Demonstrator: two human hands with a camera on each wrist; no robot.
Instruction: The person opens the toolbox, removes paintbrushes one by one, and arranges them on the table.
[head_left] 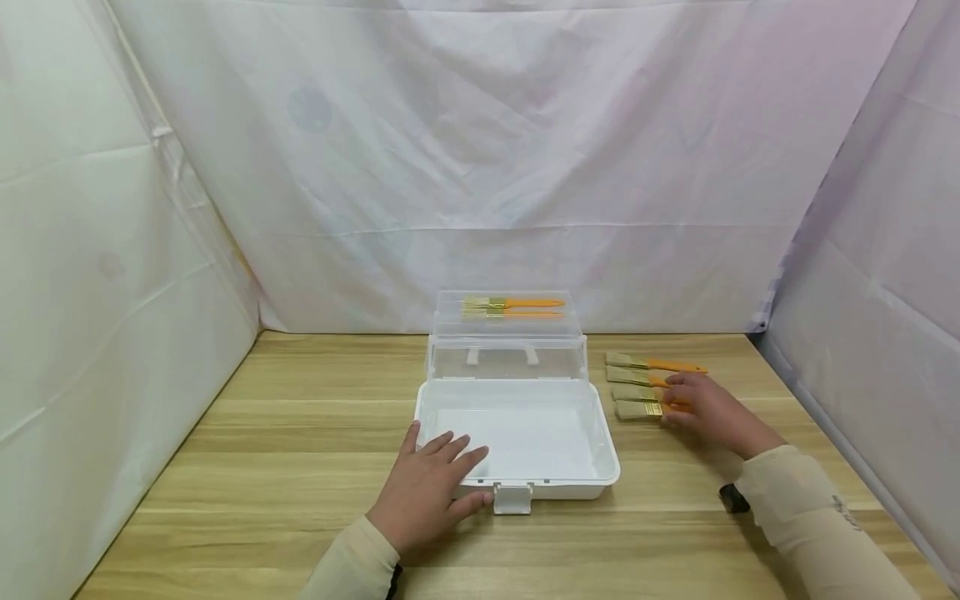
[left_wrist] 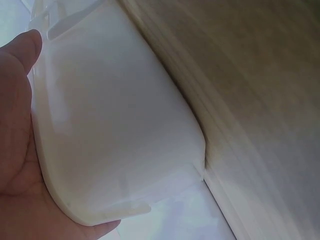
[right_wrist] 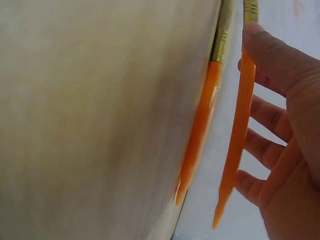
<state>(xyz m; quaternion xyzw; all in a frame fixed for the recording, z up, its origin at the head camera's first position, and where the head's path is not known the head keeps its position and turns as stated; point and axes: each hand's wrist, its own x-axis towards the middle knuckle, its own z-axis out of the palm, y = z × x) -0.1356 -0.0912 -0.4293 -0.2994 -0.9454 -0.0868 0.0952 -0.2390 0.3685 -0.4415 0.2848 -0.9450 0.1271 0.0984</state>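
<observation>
A white plastic box (head_left: 613, 467) with a clear lid raised at the back stands on the table, its front latch (head_left: 513, 499) hanging down. My left hand (head_left: 431, 487) rests on the box's front left corner with fingers spread over the rim; the left wrist view shows the thumb (left_wrist: 31, 47) along the edge. To the right of the box, my right hand (head_left: 708, 410) pinches a flat paintbrush by its orange handle (right_wrist: 239, 120) between thumb and fingers. In the right wrist view this handle is raised off the wood, beside another paintbrush (right_wrist: 200, 130) lying on the table.
Several paintbrushes with pale bristles lie in a row right of the box, the farthest paintbrush (head_left: 675, 366) nearest the back. More brushes (head_left: 534, 303) show in the clear lid (head_left: 510, 362). White cloth (head_left: 487, 167) encloses the wooden table (head_left: 300, 417) at back and sides.
</observation>
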